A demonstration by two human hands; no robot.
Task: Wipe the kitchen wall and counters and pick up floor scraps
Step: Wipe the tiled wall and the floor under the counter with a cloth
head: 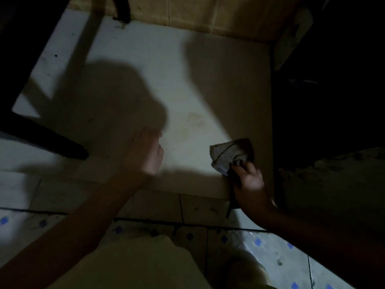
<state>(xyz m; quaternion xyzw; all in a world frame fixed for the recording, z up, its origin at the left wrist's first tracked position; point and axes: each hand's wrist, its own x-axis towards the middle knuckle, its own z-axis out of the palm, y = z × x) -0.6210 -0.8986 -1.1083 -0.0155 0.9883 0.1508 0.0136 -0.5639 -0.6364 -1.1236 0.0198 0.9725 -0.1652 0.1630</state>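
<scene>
A pale counter top (145, 59) fills the middle of the head view, dimly lit, with a faint yellowish stain (194, 119) near its centre. My right hand (249, 178) grips a crumpled grey cloth (231, 155) at the counter's front right corner, and the cloth lies on the surface. My left hand (148, 151) hovers flat, fingers straight, over the front middle of the counter, blurred, holding nothing. The tan tiled wall (208, 13) runs along the back of the counter.
A dark bar-like object (41, 134) crosses the counter's left side. A dark mass (333, 101) stands right of the counter. Below the tiled front edge (187, 205), floor tiles with blue squares (270, 253) show beside my pale clothing (135, 263).
</scene>
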